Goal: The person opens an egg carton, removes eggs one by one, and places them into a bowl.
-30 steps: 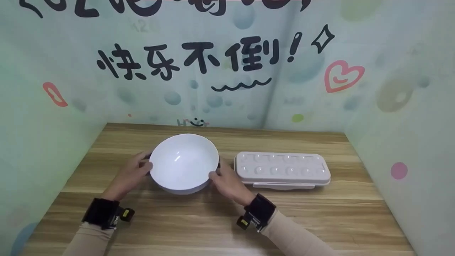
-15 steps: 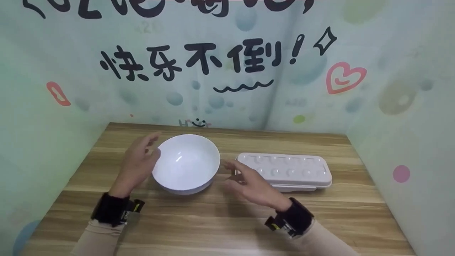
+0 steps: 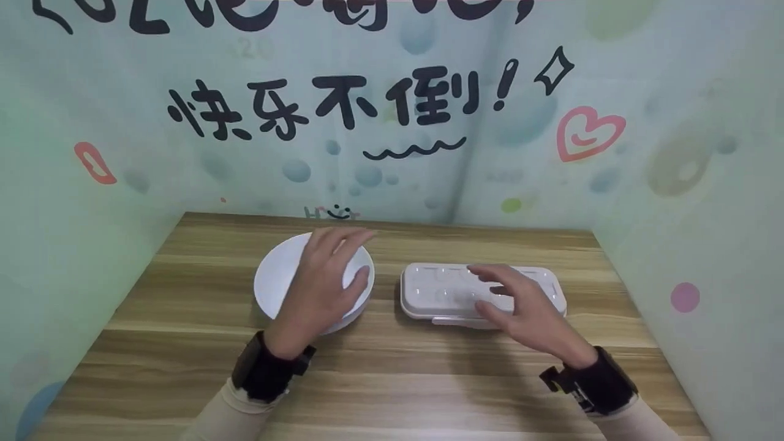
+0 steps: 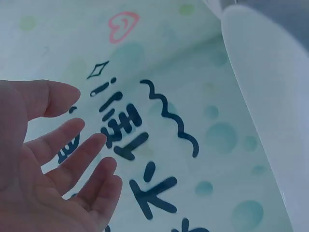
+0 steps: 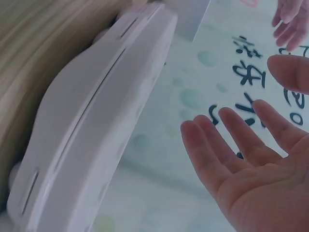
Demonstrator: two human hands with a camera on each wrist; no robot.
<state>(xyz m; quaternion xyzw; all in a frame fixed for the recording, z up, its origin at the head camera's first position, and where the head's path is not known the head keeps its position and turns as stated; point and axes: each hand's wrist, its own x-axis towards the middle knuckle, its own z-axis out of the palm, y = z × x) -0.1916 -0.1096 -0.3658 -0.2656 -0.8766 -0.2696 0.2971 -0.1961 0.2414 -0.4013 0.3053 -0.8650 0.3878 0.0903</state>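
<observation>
1. Surface: you're at a wood-grain table (image 3: 380, 392), streaks running L-R, light & dark brown; it narrows toward the far edge.
2. Room: far side has a pale blue-green backdrop (image 3: 392, 190) w/ big black Chinese lettering (image 3: 324, 104), a wavy line (image 3: 414, 149) & bubble prints; pink heart (image 3: 591, 133) to the far R. Similar panels flank the table L & R; R one carries a pink-purple dot (image 3: 685, 297).
3. White bowl (image 3: 275, 278): on the table, L of center, toward the far side, upright.
4. White lidded case (image 3: 429, 297): also on the table, R of the bowl w/ bare wood btwn; lid has rows of round bumps, clip along the near side.
5. Your L hand (image 3: 318, 291): raised over the bowl, apart from it; thumb & fingers apart.
6. Your R hand (image 3: 527, 309): above the case's R part, not touching; fingers loosely bent, thumb apart.
7. Both wrists: black bands (image 3: 263, 370), light sleeves (image 3: 229, 416).
</observation>
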